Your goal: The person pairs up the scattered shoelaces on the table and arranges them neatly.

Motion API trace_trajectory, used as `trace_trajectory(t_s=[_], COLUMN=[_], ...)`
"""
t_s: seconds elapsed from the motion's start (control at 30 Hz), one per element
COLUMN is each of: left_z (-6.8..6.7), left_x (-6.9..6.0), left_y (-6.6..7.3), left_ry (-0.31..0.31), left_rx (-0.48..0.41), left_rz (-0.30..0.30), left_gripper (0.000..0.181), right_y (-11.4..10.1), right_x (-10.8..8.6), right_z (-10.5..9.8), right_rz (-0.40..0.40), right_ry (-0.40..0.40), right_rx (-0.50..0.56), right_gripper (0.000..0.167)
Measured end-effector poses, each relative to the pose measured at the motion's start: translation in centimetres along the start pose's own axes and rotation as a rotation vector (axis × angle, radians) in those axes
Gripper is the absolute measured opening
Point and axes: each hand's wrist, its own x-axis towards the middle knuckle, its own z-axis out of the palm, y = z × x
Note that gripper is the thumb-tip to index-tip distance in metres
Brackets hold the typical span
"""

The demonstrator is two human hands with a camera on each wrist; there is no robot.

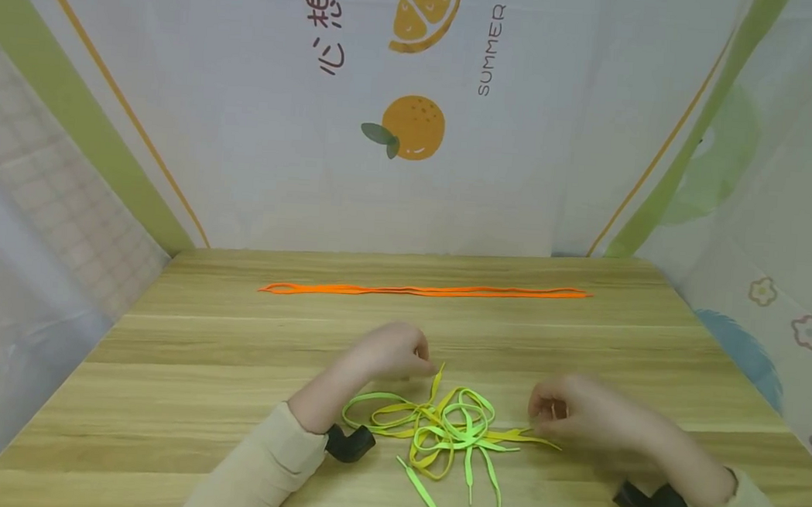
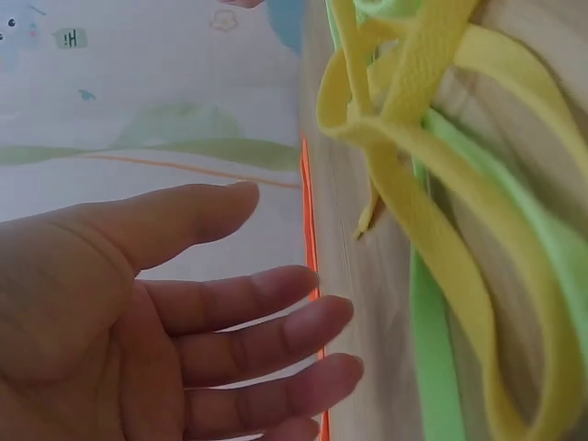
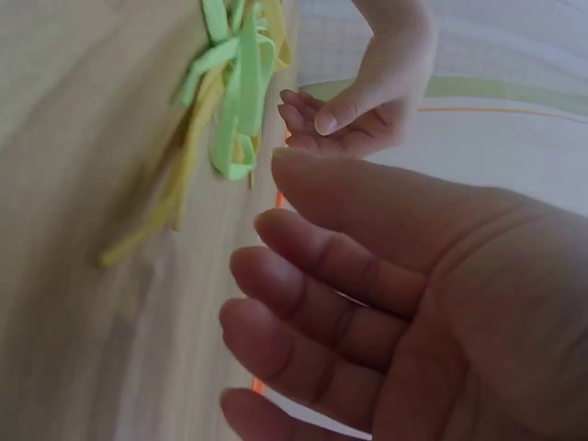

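Green laces (image 1: pixel 468 436) and yellow laces (image 1: pixel 435 461) lie in a loose tangle on the table, their loops crossing. Just behind the tangle's left part is my left hand (image 1: pixel 393 352), fingers relaxed and holding nothing; the left wrist view shows its palm (image 2: pixel 101 322) beside the yellow lace (image 2: pixel 441 193). My right hand (image 1: pixel 581 410) hovers at the tangle's right side, near the yellow lace ends. In the right wrist view its fingers (image 3: pixel 294 276) are loosely bent with nothing in them. Whether either hand touches a lace cannot be told.
An orange lace (image 1: pixel 418 291) lies stretched from left to right near the back edge of the wood-patterned table (image 1: pixel 199 334). A printed cloth (image 1: pixel 258 159) hangs behind it, with more cloth at both sides. Black wrist devices (image 1: pixel 351 444) sit at both cuffs.
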Motion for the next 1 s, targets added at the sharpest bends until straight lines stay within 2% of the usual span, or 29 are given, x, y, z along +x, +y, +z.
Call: trace_trajectory(t_s=[0.17, 0.4, 0.57, 0.8, 1.0], left_z=[0.3, 0.9, 1.3, 1.7, 1.9], left_x=[0.1, 0.1, 0.2, 0.7, 1.0], left_y=[0.7, 1.2, 1.4, 1.1, 1.0], left_ry=[-0.055, -0.131, -0.150, -0.140, -0.116], left_rx=[0.012, 0.046, 0.020, 0.115, 0.145], left_rz=[-0.004, -0.054, -0.061, -0.033, -0.020], left_gripper=[0.023, 0.053, 0.054, 0.050, 0.042], right_y=[-0.1, -0.1, -0.1, 0.0, 0.2], right_x=[-0.2, 0.0, 0.1, 0.2, 0.1], right_z=[0.4, 0.7, 0.8, 1.2, 1.4], right_rz=[0.012, 0.051, 0.058, 0.074, 0.052], right_ry=[-0.039, -0.070, -0.079, -0.086, -0.067], right_rx=[0.005, 0.014, -0.007, -0.062, -0.083], right_gripper=[0.012, 0.017, 0.019, 0.019, 0.020])
